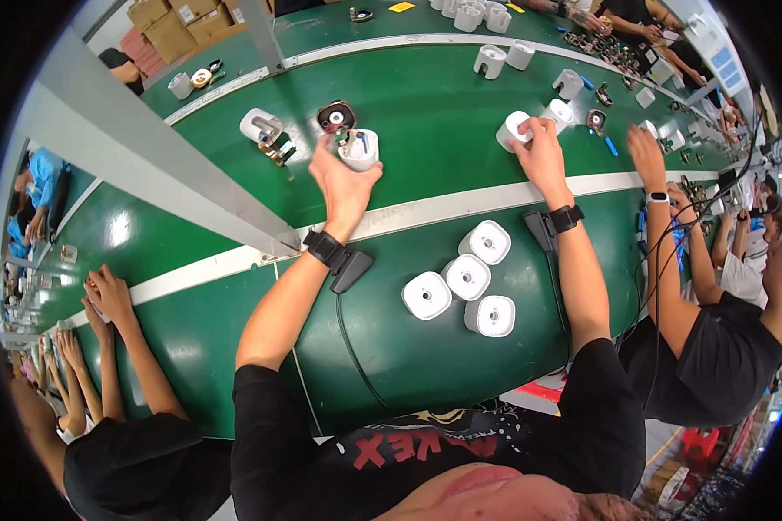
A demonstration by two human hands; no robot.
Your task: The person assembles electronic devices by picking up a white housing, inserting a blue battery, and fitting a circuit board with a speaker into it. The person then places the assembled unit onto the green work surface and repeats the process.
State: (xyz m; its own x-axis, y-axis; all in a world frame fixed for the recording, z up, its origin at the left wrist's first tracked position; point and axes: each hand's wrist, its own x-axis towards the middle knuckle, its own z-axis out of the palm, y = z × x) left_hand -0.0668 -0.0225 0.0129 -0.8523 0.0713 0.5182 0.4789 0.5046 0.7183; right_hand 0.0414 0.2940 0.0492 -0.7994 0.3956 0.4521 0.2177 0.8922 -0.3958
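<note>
On the green conveyor belt, my left hand (346,184) is closed round a white plastic housing (361,154) whose open side shows wires and small parts. A dark round-cornered cover part (336,115) lies just beyond it, close to my fingertips. To its left is another white housing (256,124) with a circuit board (278,149) beside it. Farther right, my right hand (543,161) grips a white cup-shaped housing (510,133) from above, thumb and fingers on its rim. A similar white housing (559,113) stands just past my right fingers.
Several white housings (468,277) sit on the green table in front of me. A grey metal post (165,130) rises at the left. Other people's hands (109,297) work on both sides. Black cables (354,347) run from my wrist straps. More housings (489,61) stand farther along the belt.
</note>
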